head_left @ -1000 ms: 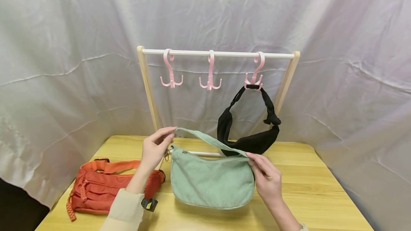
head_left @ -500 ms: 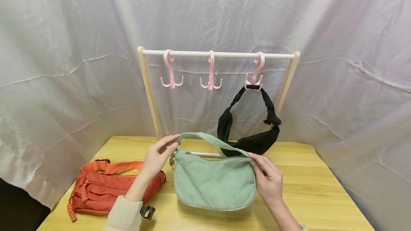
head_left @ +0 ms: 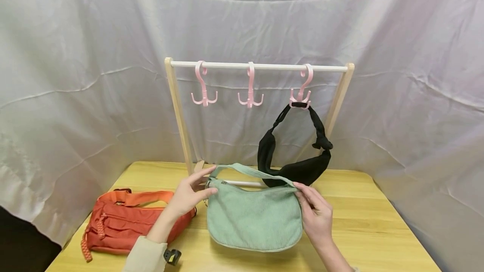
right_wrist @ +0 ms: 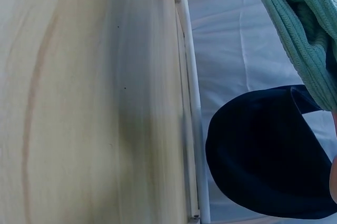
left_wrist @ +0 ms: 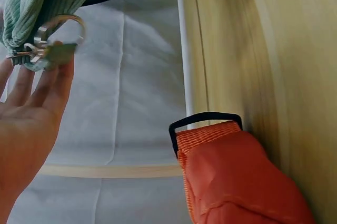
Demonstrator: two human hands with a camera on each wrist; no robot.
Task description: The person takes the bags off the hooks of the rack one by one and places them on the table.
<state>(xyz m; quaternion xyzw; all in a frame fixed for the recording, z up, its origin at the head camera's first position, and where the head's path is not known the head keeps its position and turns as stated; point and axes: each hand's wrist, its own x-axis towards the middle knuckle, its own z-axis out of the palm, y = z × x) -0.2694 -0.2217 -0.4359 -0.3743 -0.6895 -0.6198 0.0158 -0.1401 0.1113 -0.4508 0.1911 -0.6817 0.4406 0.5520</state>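
Observation:
A pale green corduroy shoulder bag [head_left: 255,221] is held upright in front of the rack, its strap arched above the zipped top. My left hand [head_left: 190,192] is at its left end, thumb across the front and fingers at the strap and behind. In the left wrist view, those fingers [left_wrist: 37,89] reach up to the strap end by a metal ring [left_wrist: 66,21]. My right hand [head_left: 315,211] pinches the right top corner, where strap and body meet. Only a sliver of that hand shows in the right wrist view, below the green corduroy [right_wrist: 300,39].
Behind stands a rack with a white rail [head_left: 227,65] and pink hooks [head_left: 250,87]. A black bag [head_left: 298,171] hangs from the right hook. An orange-red bag [head_left: 124,221] lies on the wooden table [head_left: 363,221] at left, partly behind my left forearm.
My left hand has moved slightly right and down, and its thumb has come away from the strap down onto the bag's front. The strap's left part has sunk. My right hand keeps its hold.

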